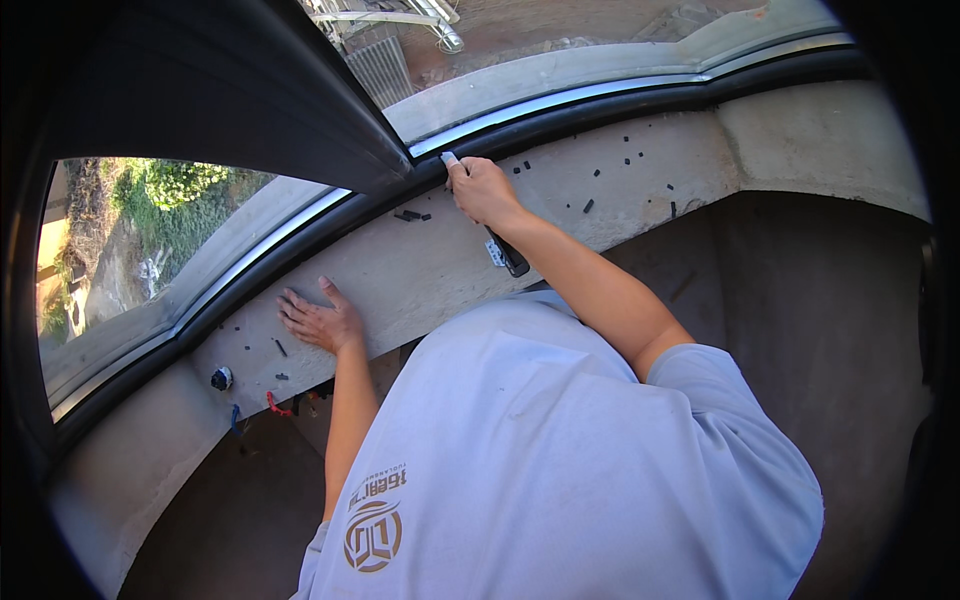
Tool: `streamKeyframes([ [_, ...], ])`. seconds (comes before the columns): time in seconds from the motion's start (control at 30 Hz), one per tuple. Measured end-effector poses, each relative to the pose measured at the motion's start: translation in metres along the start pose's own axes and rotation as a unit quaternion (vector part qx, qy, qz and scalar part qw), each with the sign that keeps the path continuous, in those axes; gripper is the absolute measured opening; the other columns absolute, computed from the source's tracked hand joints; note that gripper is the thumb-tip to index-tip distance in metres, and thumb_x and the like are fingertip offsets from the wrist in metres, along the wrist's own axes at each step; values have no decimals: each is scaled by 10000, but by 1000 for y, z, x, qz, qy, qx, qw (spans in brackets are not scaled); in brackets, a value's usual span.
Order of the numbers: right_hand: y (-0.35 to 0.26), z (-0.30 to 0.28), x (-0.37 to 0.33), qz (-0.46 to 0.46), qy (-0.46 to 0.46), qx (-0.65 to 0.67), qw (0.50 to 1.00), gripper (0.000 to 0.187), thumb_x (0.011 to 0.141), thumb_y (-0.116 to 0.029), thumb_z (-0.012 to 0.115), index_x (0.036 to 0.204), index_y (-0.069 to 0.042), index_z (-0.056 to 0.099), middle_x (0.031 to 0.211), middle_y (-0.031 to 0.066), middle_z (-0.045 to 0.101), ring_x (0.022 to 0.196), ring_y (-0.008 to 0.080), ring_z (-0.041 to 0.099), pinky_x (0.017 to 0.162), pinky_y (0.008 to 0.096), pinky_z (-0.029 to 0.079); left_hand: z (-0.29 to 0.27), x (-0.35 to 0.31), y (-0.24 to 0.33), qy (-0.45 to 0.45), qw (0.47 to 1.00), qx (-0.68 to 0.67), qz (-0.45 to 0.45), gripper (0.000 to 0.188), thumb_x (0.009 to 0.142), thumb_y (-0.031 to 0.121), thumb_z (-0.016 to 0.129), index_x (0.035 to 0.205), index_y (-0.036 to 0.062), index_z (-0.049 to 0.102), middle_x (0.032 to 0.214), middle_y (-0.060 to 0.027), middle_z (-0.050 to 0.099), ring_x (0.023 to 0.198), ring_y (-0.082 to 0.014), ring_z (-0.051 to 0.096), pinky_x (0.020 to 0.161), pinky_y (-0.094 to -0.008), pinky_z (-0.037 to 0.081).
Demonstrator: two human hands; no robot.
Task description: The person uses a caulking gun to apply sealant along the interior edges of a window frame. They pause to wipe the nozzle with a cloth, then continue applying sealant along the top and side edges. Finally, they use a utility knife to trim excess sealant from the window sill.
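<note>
Head view is showing the right hand point(483, 190) gripping a black-handled tool point(505, 252), its pale tip pressing into the window frame's black seal point(330, 215), while the left hand point(320, 320), fingers spread, is bracing flat on the concrete sill point(420, 270); black scraps point(412, 215) suggest work is midway.

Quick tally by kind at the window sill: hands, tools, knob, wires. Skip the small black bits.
Hands: 2 (left hand flat on the sill, right hand)
white-tipped tool in the right hand: 1
black-handled tool under the right forearm: 1
round knob: 1
Wires: 2 (red wire, blue wire)
Total: 7
</note>
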State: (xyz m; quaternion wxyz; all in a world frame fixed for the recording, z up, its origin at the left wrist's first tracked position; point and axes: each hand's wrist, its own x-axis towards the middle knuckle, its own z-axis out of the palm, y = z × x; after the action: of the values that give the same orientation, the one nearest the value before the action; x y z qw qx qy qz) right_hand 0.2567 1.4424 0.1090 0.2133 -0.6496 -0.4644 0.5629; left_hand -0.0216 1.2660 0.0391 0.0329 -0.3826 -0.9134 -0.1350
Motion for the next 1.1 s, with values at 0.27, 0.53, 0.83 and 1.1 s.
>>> streamKeyframes([
  [0.27,0,8,-1,-25,-22,34,999,419,1090,-348,481,816,-45,574,562,14,512,417,106,453,374,295,351,0,-1,1,12,1000,8,5,864,989,684,428,1582,63,332,1661,-180,264,1538,-395,184,1247,-535,119],
  [0.53,-1,-37,-30,-70,-125,16,990,355,1090,-323,477,937,-19,577,610,39,553,491,108,489,448,292,395,-1,0,1,6,1000,6,0,844,995,658,443,1576,55,342,1656,-189,274,1536,-391,192,1246,-528,120],
  [0.83,46,-96,-76,-127,-73,-234,961,223,1003,-168,532,1097,34,544,849,244,665,813,433,657,750,494,507,-4,-2,5,19,1000,-9,5,839,995,641,454,1562,30,361,1644,-192,299,1525,-393,220,1243,-529,134],
  [1.1,85,-101,-99,-329,-28,-312,891,82,947,-129,627,995,-62,629,992,132,659,835,375,676,694,494,548,-4,0,5,20,1000,-17,-4,879,979,673,451,1567,28,347,1642,-177,310,1528,-384,224,1247,-520,132],
])
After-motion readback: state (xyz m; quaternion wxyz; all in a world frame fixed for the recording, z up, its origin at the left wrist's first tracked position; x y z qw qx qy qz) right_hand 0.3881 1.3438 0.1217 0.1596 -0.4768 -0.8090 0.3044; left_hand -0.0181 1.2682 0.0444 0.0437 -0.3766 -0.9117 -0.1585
